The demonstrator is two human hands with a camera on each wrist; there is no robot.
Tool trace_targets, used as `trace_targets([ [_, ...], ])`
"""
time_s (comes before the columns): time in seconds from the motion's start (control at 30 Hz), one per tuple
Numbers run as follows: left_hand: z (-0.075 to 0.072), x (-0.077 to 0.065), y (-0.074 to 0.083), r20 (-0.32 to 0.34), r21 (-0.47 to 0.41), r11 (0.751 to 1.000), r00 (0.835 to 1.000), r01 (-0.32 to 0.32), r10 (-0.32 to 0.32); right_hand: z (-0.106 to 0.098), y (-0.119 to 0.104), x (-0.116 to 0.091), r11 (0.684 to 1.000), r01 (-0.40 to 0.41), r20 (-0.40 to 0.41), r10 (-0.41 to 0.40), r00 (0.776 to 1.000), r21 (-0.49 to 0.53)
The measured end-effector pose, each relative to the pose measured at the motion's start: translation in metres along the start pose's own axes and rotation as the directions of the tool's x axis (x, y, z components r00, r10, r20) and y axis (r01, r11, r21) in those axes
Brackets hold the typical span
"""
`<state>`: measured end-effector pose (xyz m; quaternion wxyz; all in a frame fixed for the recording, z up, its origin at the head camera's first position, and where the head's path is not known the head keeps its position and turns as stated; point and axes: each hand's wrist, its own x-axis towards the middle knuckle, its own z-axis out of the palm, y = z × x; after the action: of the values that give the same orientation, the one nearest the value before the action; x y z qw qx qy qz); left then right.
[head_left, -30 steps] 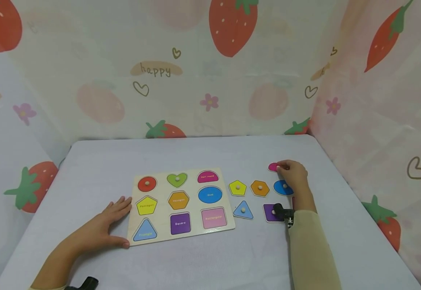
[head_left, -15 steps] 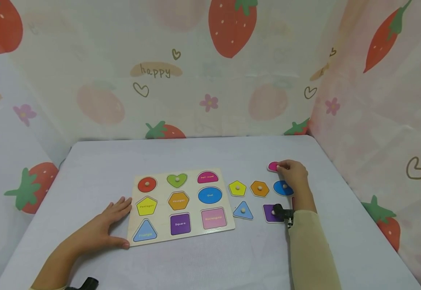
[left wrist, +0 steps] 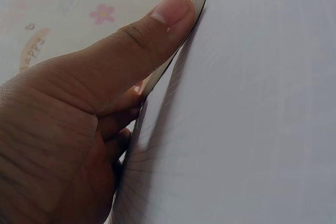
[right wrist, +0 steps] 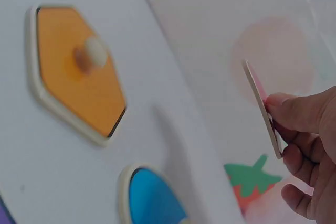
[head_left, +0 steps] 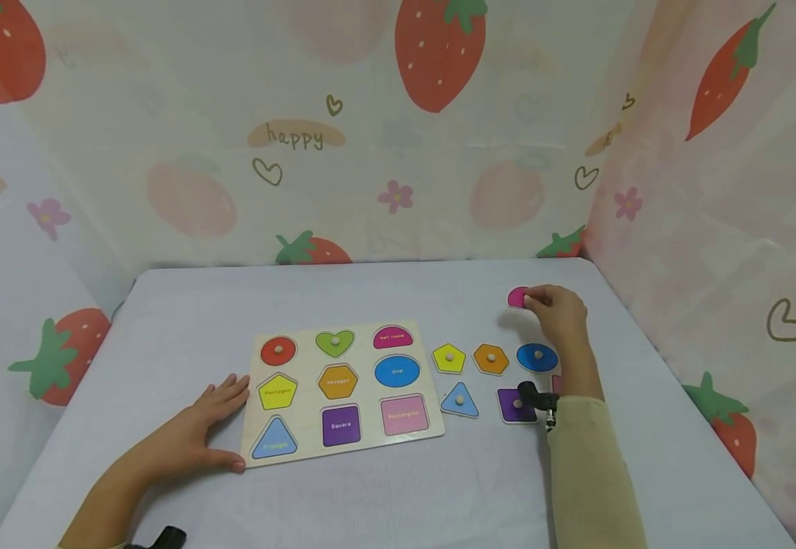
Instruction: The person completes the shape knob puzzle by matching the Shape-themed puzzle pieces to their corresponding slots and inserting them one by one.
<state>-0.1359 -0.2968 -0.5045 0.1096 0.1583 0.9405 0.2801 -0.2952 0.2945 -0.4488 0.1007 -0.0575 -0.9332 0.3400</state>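
Note:
My right hand [head_left: 559, 314] pinches a magenta half-round puzzle piece [head_left: 517, 297], raised above the far right of the table. In the right wrist view the half-round piece [right wrist: 260, 103] is seen almost edge-on, with thumb and fingertips at its face. A cream shape puzzle board [head_left: 307, 396] lies left of centre, with a red circle [head_left: 278, 350] and a green heart [head_left: 335, 343] seated in it by their knobs. My left hand [head_left: 195, 428] rests at the board's left edge, fingers extended and thumb by the near corner; the left wrist view shows the thumb against that edge.
Right of the board lie knobbed pieces: a yellow pentagon [head_left: 449, 357], orange hexagon [head_left: 491, 359], blue oval [head_left: 534, 357], light-blue triangle [head_left: 460, 399] and purple square [head_left: 508, 408]. A pink piece [head_left: 556, 383] is mostly hidden by the right wrist. Strawberry-print curtains surround the table.
My right hand has lifted the half-round piece off the table, up and slightly away, uncovering more of the blue oval. The left hand and board have stayed put.

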Motion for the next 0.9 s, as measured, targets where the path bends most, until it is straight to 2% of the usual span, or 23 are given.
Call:
trace_targets([
  [0.23,-0.002,-0.002,0.001,-0.002,-0.002,1.000,1.000,0.005,-0.005,-0.007,-0.038,-0.007,0.993,0.088,-0.023,-0.087,0.996,0.073],
  [0.47,-0.002,-0.003,0.000,-0.004,0.008,1.000,1.000,0.012,-0.012,0.000,-0.070,-0.017,0.976,0.188,-0.027,-0.187,0.982,0.113],
  [0.77,-0.002,-0.003,0.001,0.001,-0.013,1.000,1.000,0.002,-0.002,0.030,-0.109,-0.032,0.970,0.209,0.094,-0.221,0.971,0.123],
  [0.9,0.000,-0.001,-0.001,-0.006,0.011,1.000,1.000,-0.004,0.004,0.048,-0.120,-0.037,0.969,0.222,0.131,-0.235,0.963,0.107],
])
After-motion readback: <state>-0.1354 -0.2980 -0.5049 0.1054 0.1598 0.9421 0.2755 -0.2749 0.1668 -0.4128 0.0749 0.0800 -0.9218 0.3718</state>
